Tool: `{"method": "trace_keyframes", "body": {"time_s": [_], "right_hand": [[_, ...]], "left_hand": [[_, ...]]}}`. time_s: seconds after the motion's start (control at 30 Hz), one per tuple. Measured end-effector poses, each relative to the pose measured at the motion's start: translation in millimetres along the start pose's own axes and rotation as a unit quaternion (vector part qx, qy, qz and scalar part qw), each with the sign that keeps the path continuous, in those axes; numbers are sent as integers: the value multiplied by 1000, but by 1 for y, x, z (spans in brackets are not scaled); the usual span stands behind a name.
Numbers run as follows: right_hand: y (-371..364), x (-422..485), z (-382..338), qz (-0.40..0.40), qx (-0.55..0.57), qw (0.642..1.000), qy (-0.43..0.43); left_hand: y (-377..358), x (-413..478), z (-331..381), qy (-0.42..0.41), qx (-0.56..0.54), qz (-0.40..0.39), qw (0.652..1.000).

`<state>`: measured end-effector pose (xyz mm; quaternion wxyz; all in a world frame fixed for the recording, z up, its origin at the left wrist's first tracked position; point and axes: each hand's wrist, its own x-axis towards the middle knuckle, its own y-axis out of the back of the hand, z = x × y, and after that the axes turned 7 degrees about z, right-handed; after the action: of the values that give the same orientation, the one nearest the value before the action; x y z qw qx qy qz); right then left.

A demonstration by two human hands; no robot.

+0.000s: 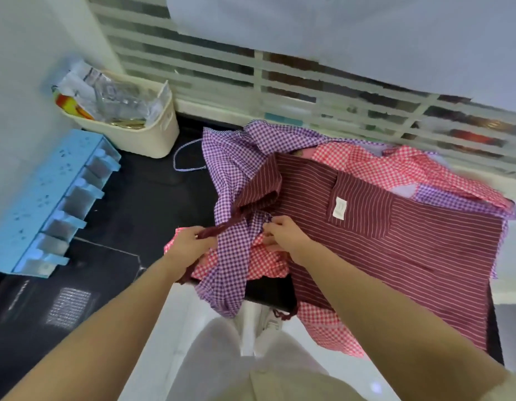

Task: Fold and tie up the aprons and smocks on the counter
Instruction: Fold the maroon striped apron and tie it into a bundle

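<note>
Black counter (152, 198), garments heaped, maroon striped apron (381, 241) on top at right; left hand (190, 244) clamps its tie strap (219, 228), right hand (285, 234) fingers curl into its left edge, and a hard tug could snag the purple gingham smock (236, 157) and drag it off the near edge.

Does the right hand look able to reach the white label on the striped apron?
Probably yes: the label lies uncovered atop the striped apron, just beyond the right hand, though its fingers pinch checked cloth.

No readable text
You have one small white label (339, 208) sewn on the maroon striped apron (395, 241), but its print is too blurred to read
</note>
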<state>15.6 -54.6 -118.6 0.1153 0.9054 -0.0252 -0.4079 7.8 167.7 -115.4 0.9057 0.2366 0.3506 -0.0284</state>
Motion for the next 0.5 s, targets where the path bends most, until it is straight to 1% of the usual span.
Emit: {"method": "trace_keyframes", "body": {"time_s": [0.03, 0.1, 0.2, 0.27, 0.3, 0.33, 0.37, 0.43, 0.5], "right_hand": [[-3, 5, -8, 28, 40, 999, -4], [-15, 14, -31, 63, 88, 994, -1], [-30, 20, -66, 37, 129, 990, 38], [-46, 25, -89, 8, 137, 988, 75], [-55, 28, -98, -6, 125, 988, 88], [-69, 32, -107, -15, 109, 990, 91], [-79, 35, -110, -23, 89, 992, 91], [-99, 41, -113, -28, 46, 995, 84], [-107, 44, -107, -16, 18, 997, 69]], "left_hand": [[12, 3, 0, 22, -64, 0, 998], [43, 12, 2, 69, -203, 3, 977], [81, 27, 9, 99, -355, -2, 930], [101, 41, 8, 81, -439, 4, 895], [108, 48, 7, 69, -463, 12, 884], [119, 58, 4, 64, -471, 24, 880], [122, 65, 2, 60, -452, 50, 889], [130, 84, -5, 69, -338, 128, 930], [128, 96, -11, 62, -245, 203, 946]]}}
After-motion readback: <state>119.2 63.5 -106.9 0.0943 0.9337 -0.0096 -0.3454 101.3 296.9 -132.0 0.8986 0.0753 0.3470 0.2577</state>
